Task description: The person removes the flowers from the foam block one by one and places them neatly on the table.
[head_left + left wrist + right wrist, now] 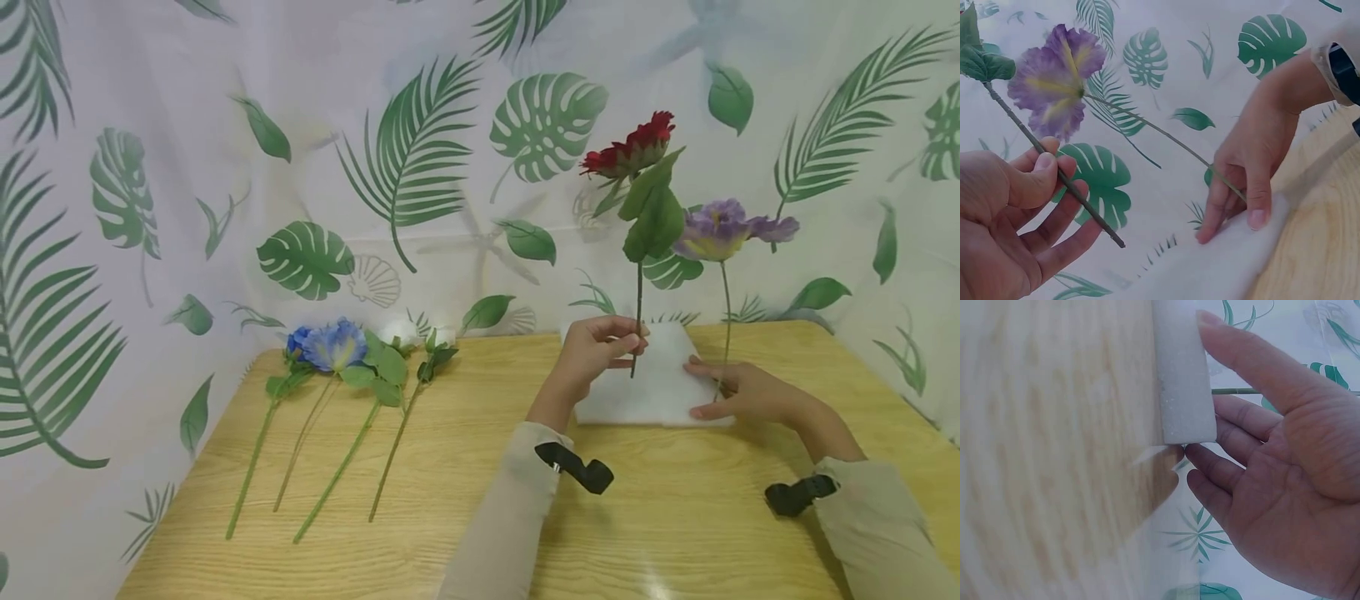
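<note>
In the head view my left hand (596,354) pinches the stem of an artificial red flower (633,150) between thumb and fingers, holding it upright over a white foam block (637,396). The left wrist view shows the bare lower end of that stem (1094,215) below my fingers. A purple and yellow flower (720,229) stands at the block's right side, its thin stem coming down between my right thumb and fingers. My right hand (757,396) rests at that end of the block. In the right wrist view its straight fingers (1216,469) touch the foam block (1188,381).
On the left of the wooden table (472,500) several artificial stems lie side by side, among them a light blue flower (337,346), a darker blue one (297,342) and a dark green leafy stem (427,367). A leaf-patterned cloth (420,292) hangs behind.
</note>
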A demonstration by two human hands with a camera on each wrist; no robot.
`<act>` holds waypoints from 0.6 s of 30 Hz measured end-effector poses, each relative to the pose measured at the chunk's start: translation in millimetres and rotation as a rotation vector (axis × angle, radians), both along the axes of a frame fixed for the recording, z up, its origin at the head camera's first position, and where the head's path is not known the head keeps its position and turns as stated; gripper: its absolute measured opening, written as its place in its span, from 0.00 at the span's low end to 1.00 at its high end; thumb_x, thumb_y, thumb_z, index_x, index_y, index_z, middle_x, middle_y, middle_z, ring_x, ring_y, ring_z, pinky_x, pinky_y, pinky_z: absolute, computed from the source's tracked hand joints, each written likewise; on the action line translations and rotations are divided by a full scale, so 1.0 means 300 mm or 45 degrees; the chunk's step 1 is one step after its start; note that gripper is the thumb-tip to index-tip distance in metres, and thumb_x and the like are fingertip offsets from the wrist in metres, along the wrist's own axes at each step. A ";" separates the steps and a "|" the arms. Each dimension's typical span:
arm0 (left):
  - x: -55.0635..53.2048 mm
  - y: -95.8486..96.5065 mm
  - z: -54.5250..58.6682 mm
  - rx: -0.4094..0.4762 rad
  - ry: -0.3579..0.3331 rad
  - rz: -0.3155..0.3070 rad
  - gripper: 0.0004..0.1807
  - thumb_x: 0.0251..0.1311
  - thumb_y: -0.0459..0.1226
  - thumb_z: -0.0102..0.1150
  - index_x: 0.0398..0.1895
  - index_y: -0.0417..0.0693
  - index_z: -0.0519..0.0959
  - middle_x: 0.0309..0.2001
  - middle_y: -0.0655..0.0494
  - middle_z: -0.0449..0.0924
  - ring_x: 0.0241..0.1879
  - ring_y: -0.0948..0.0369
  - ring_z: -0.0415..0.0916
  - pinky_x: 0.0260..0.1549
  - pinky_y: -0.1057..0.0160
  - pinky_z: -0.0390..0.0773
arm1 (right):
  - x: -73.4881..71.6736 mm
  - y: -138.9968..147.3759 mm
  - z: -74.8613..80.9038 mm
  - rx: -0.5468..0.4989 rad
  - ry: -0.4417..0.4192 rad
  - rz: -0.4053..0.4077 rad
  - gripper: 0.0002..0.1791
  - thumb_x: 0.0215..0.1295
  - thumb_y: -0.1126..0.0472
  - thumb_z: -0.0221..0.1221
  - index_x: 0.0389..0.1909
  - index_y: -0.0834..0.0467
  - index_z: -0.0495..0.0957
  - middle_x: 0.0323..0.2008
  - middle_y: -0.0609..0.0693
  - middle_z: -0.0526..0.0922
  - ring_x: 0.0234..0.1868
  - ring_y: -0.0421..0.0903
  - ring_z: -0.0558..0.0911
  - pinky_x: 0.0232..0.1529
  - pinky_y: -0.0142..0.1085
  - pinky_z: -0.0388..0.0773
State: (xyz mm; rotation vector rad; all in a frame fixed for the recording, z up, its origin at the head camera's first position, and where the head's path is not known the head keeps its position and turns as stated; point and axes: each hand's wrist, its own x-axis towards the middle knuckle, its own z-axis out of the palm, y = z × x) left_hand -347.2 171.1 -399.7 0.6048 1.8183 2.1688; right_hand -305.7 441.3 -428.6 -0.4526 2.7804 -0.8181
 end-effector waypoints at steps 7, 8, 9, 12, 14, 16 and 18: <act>0.012 -0.029 0.045 0.012 0.093 -0.014 0.11 0.68 0.28 0.61 0.49 0.30 0.83 0.48 0.30 0.84 0.34 0.68 0.82 0.40 0.64 0.88 | -0.010 0.010 -0.016 0.015 0.017 0.010 0.46 0.62 0.49 0.71 0.74 0.68 0.63 0.74 0.71 0.60 0.73 0.74 0.62 0.68 0.63 0.65; 0.015 -0.032 0.049 0.015 0.105 -0.015 0.11 0.69 0.28 0.61 0.50 0.30 0.83 0.48 0.30 0.84 0.34 0.69 0.82 0.40 0.64 0.88 | -0.010 0.010 -0.016 0.014 0.020 0.011 0.46 0.62 0.50 0.71 0.74 0.68 0.63 0.74 0.71 0.60 0.73 0.74 0.62 0.68 0.63 0.65; 0.017 -0.035 0.052 0.018 0.115 -0.015 0.11 0.69 0.29 0.61 0.50 0.30 0.83 0.48 0.29 0.84 0.34 0.68 0.82 0.39 0.65 0.88 | -0.011 0.011 -0.016 0.014 0.024 0.014 0.46 0.61 0.50 0.71 0.74 0.68 0.63 0.74 0.71 0.60 0.73 0.74 0.62 0.68 0.63 0.65; 0.024 -0.053 0.057 0.017 0.129 -0.009 0.11 0.68 0.29 0.61 0.50 0.32 0.84 0.47 0.30 0.84 0.34 0.69 0.82 0.39 0.65 0.88 | -0.012 0.007 -0.022 0.010 0.032 0.023 0.46 0.61 0.50 0.72 0.73 0.68 0.64 0.74 0.71 0.60 0.73 0.74 0.62 0.68 0.62 0.66; 0.024 -0.068 0.058 0.005 0.147 0.000 0.11 0.68 0.29 0.61 0.50 0.33 0.84 0.47 0.31 0.85 0.34 0.69 0.82 0.38 0.65 0.88 | -0.013 0.007 -0.023 0.013 0.034 0.029 0.46 0.61 0.50 0.72 0.73 0.68 0.64 0.74 0.71 0.60 0.73 0.74 0.61 0.68 0.60 0.67; 0.020 -0.087 0.060 -0.017 0.171 0.009 0.11 0.68 0.29 0.61 0.51 0.34 0.84 0.47 0.32 0.85 0.34 0.68 0.82 0.38 0.65 0.88 | -0.013 0.009 -0.023 0.011 0.036 0.029 0.46 0.61 0.50 0.72 0.73 0.68 0.64 0.74 0.71 0.60 0.73 0.74 0.61 0.68 0.57 0.69; 0.014 -0.110 0.066 -0.045 0.197 0.013 0.11 0.69 0.29 0.61 0.51 0.34 0.84 0.48 0.33 0.85 0.34 0.68 0.82 0.38 0.64 0.88 | -0.013 0.012 -0.019 0.015 0.035 0.028 0.45 0.61 0.50 0.71 0.73 0.67 0.65 0.74 0.71 0.60 0.73 0.74 0.61 0.67 0.46 0.73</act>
